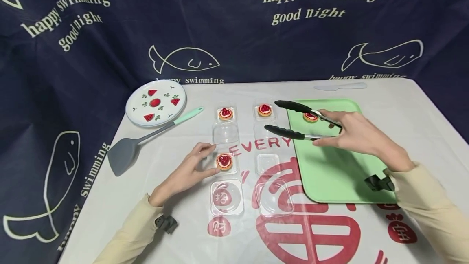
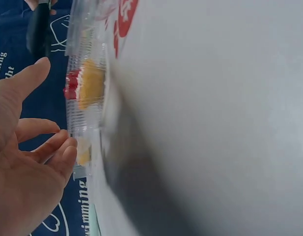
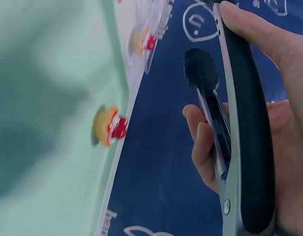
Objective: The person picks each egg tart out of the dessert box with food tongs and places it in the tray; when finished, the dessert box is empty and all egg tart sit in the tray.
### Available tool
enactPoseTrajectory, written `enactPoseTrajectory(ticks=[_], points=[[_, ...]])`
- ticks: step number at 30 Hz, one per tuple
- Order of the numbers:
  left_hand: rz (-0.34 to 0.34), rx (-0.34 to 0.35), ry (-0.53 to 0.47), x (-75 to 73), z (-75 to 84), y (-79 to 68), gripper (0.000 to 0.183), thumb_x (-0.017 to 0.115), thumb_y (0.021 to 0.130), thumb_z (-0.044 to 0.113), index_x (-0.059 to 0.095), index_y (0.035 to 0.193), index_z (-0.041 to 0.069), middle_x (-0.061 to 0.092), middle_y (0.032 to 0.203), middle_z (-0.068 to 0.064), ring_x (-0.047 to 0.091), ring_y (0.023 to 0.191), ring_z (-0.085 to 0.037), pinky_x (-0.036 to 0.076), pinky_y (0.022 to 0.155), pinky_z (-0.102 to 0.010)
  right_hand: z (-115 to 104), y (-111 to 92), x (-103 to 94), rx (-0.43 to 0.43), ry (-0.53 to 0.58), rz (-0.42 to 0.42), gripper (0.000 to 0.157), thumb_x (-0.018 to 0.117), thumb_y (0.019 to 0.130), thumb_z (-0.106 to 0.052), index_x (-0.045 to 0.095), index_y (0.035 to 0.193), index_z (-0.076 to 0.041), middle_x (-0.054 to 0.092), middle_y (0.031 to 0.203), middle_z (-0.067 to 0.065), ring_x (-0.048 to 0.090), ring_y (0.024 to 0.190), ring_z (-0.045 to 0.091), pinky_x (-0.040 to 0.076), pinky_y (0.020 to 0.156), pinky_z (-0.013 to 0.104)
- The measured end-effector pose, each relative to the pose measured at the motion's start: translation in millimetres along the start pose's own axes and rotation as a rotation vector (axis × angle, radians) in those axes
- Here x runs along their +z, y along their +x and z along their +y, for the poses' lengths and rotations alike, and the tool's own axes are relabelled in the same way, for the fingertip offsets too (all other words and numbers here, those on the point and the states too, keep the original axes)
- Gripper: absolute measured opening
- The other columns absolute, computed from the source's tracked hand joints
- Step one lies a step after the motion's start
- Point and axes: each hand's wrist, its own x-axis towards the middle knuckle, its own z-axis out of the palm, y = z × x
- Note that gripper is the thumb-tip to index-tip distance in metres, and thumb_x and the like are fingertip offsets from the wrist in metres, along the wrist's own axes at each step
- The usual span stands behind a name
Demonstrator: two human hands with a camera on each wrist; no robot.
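My left hand (image 1: pixel 190 168) is beside a clear plastic box (image 1: pixel 234 168) holding a fruit tart (image 1: pixel 224 161), its thumb and fingers spread at the box's left side. In the left wrist view the fingertips (image 2: pixel 68 142) are close to the box wall, while the thumb stands off from it. My right hand (image 1: pixel 353 131) grips tongs (image 1: pixel 293 133) with black tips, their arms spread apart over the tray's left edge. One tart (image 1: pixel 310 117) lies on the green tray (image 1: pixel 329 174), behind the tongs. Two more tarts, one at left (image 1: pixel 225 113) and one at right (image 1: pixel 264 110), sit in boxes farther back.
A box with no tart (image 1: pixel 267 164) stands in the right row, its lid (image 1: pixel 274 199) folded toward the front. At the left lie a patterned plate (image 1: pixel 139 109) and a grey spatula (image 1: pixel 124 154) with a mint handle. A pale knife (image 1: pixel 340 87) lies behind the tray.
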Motion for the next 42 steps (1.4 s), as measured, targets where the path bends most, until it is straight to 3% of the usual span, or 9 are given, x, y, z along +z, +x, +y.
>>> enactPoseTrajectory(ticks=[2, 7, 11, 13, 21, 28, 33, 38, 42], points=[[0.000, 0.000, -0.005, 1.4, -1.6, -0.5, 0.070, 0.077, 0.083, 0.016, 0.045, 0.139, -0.011, 0.045, 0.137, -0.017, 0.048, 0.125, -0.031, 0.037, 0.110, -0.049, -5.7, 0.9, 2.0, -0.049, -0.007, 0.000, 0.091, 0.084, 0.071, -0.048, 0.051, 0.138, 0.004, 0.058, 0.131, 0.023, 0.059, 0.087, 0.023, 0.050, 0.084, 0.047], [0.005, 0.010, -0.009, 4.6, -5.2, -0.8, 0.070, 0.079, 0.080, 0.013, 0.047, 0.137, -0.013, 0.046, 0.135, -0.017, 0.050, 0.122, -0.031, 0.041, 0.107, -0.048, -19.7, 4.1, 7.8, -0.117, -0.013, -0.044, 0.090, 0.082, 0.073, -0.051, 0.051, 0.138, 0.003, 0.059, 0.131, 0.023, 0.059, 0.087, 0.024, 0.049, 0.078, 0.043], [0.006, -0.005, -0.024, 6.5, -7.2, -0.1, 0.069, 0.080, 0.079, 0.012, 0.048, 0.136, -0.012, 0.048, 0.132, -0.017, 0.052, 0.119, -0.031, 0.042, 0.106, -0.048, -30.6, 8.1, 16.0, -0.158, 0.013, -0.081, 0.089, 0.082, 0.072, -0.050, 0.053, 0.138, 0.002, 0.059, 0.131, 0.021, 0.062, 0.109, 0.030, 0.052, 0.088, 0.049], [0.008, -0.017, -0.030, 6.7, -7.3, 0.1, 0.070, 0.081, 0.078, 0.011, 0.049, 0.136, -0.011, 0.049, 0.132, -0.018, 0.052, 0.119, -0.032, 0.042, 0.107, -0.048, -37.4, 10.8, 20.8, -0.192, 0.017, -0.102, 0.087, 0.083, 0.072, -0.049, 0.054, 0.137, 0.001, 0.060, 0.131, 0.019, 0.063, 0.109, 0.029, 0.052, 0.088, 0.048], [0.012, -0.038, -0.041, 6.8, -7.9, -0.6, 0.070, 0.081, 0.079, 0.011, 0.048, 0.137, -0.010, 0.051, 0.132, -0.018, 0.054, 0.117, -0.033, 0.042, 0.107, -0.049, -66.9, 25.4, 38.9, -0.320, -0.025, -0.163, 0.085, 0.085, 0.068, -0.050, 0.058, 0.135, -0.004, 0.066, 0.125, 0.008, 0.060, 0.087, 0.017, 0.050, 0.069, 0.031], [-0.009, -0.033, -0.039, 6.3, -8.6, -0.1, 0.072, 0.080, 0.080, 0.013, 0.045, 0.138, -0.011, 0.052, 0.132, -0.019, 0.054, 0.117, -0.033, 0.042, 0.106, -0.049, -78.7, 35.5, 47.6, -0.373, -0.065, -0.234, 0.082, 0.081, 0.071, -0.056, 0.061, 0.133, -0.006, 0.063, 0.130, 0.008, 0.064, 0.106, 0.020, 0.056, 0.080, 0.039], [-0.033, -0.035, -0.031, 5.1, -7.4, 1.3, 0.072, 0.079, 0.081, 0.013, 0.044, 0.139, -0.012, 0.051, 0.133, -0.020, 0.053, 0.120, -0.033, 0.041, 0.107, -0.048, -85.2, 42.5, 49.1, -0.401, -0.092, -0.265, 0.075, 0.082, 0.073, -0.049, 0.062, 0.132, -0.007, 0.065, 0.127, 0.007, 0.065, 0.094, 0.019, 0.050, 0.061, 0.031], [-0.035, -0.034, -0.028, 4.5, -6.5, 1.7, 0.072, 0.078, 0.081, 0.013, 0.044, 0.138, -0.013, 0.052, 0.132, -0.019, 0.052, 0.121, -0.033, 0.040, 0.108, -0.048, -94.4, 49.1, 47.9, -0.416, -0.120, -0.284, 0.073, 0.083, 0.072, -0.046, 0.063, 0.130, -0.007, 0.068, 0.121, 0.007, 0.066, 0.096, 0.018, 0.054, 0.068, 0.035], [-0.038, -0.038, -0.023, 3.7, -6.2, 2.2, 0.073, 0.079, 0.080, 0.014, 0.044, 0.138, -0.012, 0.052, 0.132, -0.019, 0.053, 0.121, -0.033, 0.040, 0.108, -0.047, -103.5, 53.7, 46.2, -0.437, -0.133, -0.291, 0.070, 0.084, 0.071, -0.043, 0.066, 0.127, -0.006, 0.071, 0.115, 0.008, 0.059, 0.074, 0.011, 0.048, 0.058, 0.030]])
